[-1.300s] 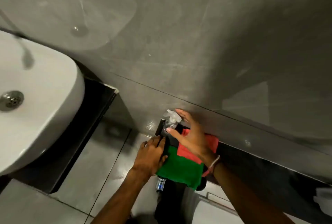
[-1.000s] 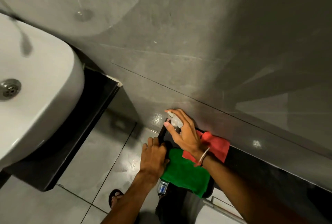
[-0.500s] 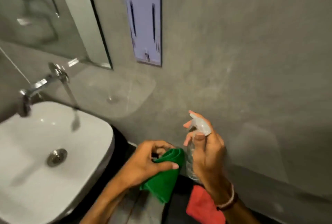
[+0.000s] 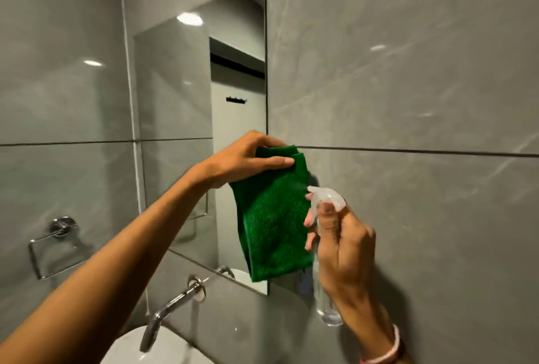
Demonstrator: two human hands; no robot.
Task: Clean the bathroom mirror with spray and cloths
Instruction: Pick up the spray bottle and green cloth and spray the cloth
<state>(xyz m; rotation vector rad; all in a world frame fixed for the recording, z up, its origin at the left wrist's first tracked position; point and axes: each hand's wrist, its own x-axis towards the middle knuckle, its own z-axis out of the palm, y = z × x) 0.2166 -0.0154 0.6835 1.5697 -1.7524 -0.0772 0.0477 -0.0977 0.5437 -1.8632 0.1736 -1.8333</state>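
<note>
Clear bottle: spray bottle (image 4: pixel 322 290) is sitting upright in the right hand (image 4: pixel 342 247), nozzle facing the cloth just beside it.
Right hand: fingers are curling round the bottle neck, forefinger on the trigger.
Left hand: left hand (image 4: pixel 245 159) is pinching the top edge of the green cloth (image 4: pixel 272 218).
Green cloth: is hanging folded before the mirror's lower right corner.
Mirror: mirror (image 4: pixel 201 118) is hanging on the grey wall above the tap (image 4: pixel 172 311) and basin (image 4: pixel 172 349).
</note>
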